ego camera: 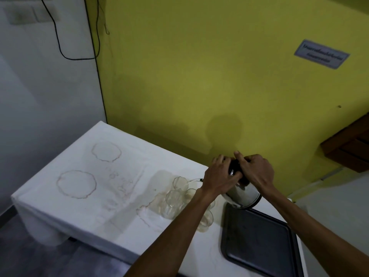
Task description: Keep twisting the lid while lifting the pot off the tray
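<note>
A steel kettle (242, 193) with a black lid and base is tilted to the left above the table, and a thin stream of water (192, 179) runs from its spout into a clear glass (179, 182). My left hand (219, 174) presses on the kettle's black top, fingers spread over the lid. My right hand (254, 168) grips the kettle's handle from the right. Several more clear glasses (172, 202) stand clustered under my left forearm.
A dark tray (259, 244) lies at the table's right end, below the kettle. The white tablecloth (79, 212) bears brown ring stains. A yellow wall with a small sign (321, 53) stands behind. A black cable (58, 35) hangs on the white wall at left.
</note>
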`<state>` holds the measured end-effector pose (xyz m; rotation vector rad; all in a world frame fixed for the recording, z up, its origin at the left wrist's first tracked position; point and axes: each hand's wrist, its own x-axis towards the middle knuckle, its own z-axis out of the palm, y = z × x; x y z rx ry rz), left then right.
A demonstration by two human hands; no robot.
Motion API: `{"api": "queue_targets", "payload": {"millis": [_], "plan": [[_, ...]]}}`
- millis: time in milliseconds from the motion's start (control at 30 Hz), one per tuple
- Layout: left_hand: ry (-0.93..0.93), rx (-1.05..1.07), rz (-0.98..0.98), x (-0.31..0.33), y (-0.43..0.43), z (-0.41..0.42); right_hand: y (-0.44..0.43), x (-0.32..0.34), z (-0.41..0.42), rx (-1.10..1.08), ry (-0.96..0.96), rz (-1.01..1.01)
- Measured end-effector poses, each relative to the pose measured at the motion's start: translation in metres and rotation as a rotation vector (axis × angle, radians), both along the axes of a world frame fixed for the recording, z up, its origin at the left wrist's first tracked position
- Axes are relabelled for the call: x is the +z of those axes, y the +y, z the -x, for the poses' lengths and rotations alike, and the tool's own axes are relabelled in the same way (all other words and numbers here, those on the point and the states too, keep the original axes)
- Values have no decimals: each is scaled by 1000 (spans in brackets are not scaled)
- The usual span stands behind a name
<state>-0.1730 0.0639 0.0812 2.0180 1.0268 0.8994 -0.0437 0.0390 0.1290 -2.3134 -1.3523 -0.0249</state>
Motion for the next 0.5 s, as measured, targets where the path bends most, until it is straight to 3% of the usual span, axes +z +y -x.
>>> {"api": "queue_targets", "payload": {"millis": [500], "plan": [[-4, 23, -13, -2, 1, 0, 1, 1, 2, 29, 24, -3]]}}
